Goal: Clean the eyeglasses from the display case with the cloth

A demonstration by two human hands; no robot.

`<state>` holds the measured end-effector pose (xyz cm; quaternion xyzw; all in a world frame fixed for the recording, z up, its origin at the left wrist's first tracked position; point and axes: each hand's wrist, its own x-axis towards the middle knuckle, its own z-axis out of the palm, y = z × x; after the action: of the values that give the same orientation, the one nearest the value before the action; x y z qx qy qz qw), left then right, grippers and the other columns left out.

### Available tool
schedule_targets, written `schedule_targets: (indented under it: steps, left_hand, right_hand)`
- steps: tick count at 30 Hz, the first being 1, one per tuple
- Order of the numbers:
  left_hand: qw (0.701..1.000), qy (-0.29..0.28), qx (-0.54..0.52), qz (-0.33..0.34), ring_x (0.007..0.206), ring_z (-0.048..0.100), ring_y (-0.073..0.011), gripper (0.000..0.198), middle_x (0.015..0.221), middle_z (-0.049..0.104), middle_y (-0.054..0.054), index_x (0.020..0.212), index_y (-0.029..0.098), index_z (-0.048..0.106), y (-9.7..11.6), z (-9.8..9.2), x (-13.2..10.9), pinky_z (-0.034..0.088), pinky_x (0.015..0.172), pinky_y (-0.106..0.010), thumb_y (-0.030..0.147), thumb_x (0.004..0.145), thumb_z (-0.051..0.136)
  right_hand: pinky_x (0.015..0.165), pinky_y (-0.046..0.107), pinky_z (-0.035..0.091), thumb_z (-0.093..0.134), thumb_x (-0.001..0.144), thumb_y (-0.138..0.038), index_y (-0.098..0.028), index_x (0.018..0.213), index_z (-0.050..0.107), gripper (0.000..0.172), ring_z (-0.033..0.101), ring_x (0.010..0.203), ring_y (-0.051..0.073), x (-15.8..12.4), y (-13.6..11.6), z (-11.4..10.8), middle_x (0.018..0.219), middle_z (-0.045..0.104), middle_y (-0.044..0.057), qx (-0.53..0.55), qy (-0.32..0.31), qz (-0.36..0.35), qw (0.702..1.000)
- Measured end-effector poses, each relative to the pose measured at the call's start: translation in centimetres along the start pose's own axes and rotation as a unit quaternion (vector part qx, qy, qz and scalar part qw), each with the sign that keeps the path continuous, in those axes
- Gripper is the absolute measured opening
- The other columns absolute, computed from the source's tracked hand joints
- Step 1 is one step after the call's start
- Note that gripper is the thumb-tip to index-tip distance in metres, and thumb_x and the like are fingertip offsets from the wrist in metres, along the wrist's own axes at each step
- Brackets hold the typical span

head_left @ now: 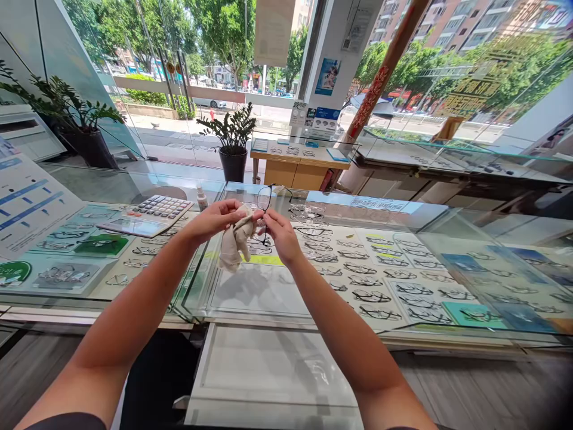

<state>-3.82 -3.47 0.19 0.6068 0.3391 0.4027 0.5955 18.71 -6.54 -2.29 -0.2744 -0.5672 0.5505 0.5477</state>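
Above the glass display counter, both my hands are close together around a pair of glasses with a thin dark frame. My left hand is closed on a beige cloth, which hangs down below its fingers and lies against the glasses. With fingers pinched, my right hand grips the glasses by the frame. One round lens stands up above the fingers and a dark temple arm reaches to the right. Part of the frame is hidden by the cloth and fingers.
Rows of eyeglasses lie inside the glass counter. On its top at left stand a calculator, a small spray bottle and a printed board. Beyond are a potted plant and a wooden display table.
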Motion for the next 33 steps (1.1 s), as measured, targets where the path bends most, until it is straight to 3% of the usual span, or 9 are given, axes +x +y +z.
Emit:
schedule_targets:
  steps: [13,21,28,33]
  left_hand:
    - [0.998,-0.013,0.064,0.003,0.071,0.06,-0.0143,0.056,0.08,0.074,-0.005,0.09,0.014,0.083,0.0,0.7,0.1,0.042,0.064,-0.025,0.065,0.076,0.099]
    - [0.995,0.032,0.086,0.024,0.067,0.059,-0.014,0.055,0.073,0.07,-0.003,0.081,0.013,0.08,0.4,1.0,-0.1,0.042,0.062,-0.026,0.064,0.074,0.099]
    - [0.996,0.056,0.065,0.034,0.07,0.064,-0.0161,0.058,0.082,0.076,-0.006,0.091,0.013,0.083,-0.1,0.7,0.1,0.047,0.065,-0.026,0.067,0.074,0.097]
    - [0.995,0.052,0.081,0.019,0.067,0.06,-0.0153,0.062,0.08,0.075,-0.006,0.091,0.014,0.084,-0.3,0.6,0.3,0.042,0.06,-0.026,0.073,0.075,0.095]
  right_hand:
    - [0.075,0.032,0.051,0.075,0.091,-0.061,-0.024,0.09,0.08,0.038,0.058,0.094,0.02,0.1,0.7,0.1,0.103,0.069,0.005,-0.064,0.022,-0.015,0.998]
    - [0.074,0.032,0.052,0.076,0.092,-0.06,-0.024,0.093,0.082,0.036,0.061,0.096,0.02,0.0,0.8,0.1,0.11,0.072,0.006,-0.076,0.024,-0.015,0.997]
    - [0.073,0.032,0.055,0.081,0.086,-0.064,-0.024,0.095,0.082,0.04,0.066,0.094,0.021,0.2,0.1,0.0,0.113,0.079,0.008,0.025,0.058,0.015,0.998]
    - [0.084,0.035,0.059,0.085,0.084,-0.059,-0.024,0.095,0.082,0.037,0.069,0.101,0.023,0.4,-0.4,-0.3,0.11,0.078,0.008,0.074,0.075,0.005,0.994]
